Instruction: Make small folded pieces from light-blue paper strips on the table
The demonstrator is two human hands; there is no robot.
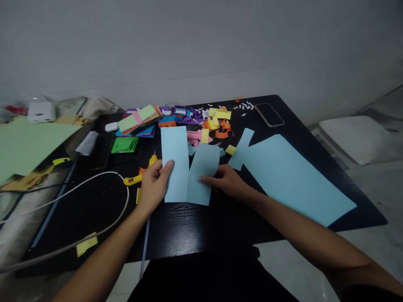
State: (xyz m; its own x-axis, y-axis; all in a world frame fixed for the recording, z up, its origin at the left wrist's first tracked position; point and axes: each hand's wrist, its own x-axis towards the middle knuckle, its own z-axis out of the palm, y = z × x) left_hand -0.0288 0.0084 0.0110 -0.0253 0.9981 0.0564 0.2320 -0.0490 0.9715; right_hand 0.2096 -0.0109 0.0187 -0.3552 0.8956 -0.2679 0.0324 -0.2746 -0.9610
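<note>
My left hand (155, 182) pinches the left edge of a light blue paper piece (175, 144), thumb on its front. A second light blue paper piece (206, 161), curled and darker, is between the thumb and fingers of my right hand (225, 180). Both pieces stand upright above the black table (179, 235) and meet along their lower inner edges; I cannot tell whether they are joined there. To the right lies a large light blue sheet (292, 176), with a narrow blue strip (242, 147) by its left end. A yellow glue gun (134, 180) sits partly behind my left hand.
Folded coloured paper (138, 119), green packets (124, 144) and many cut scraps (220, 126) cover the table's back. A phone (269, 115) lies back right. A white cable (127, 197) loops across the left. A white stool (349, 140) stands at the right.
</note>
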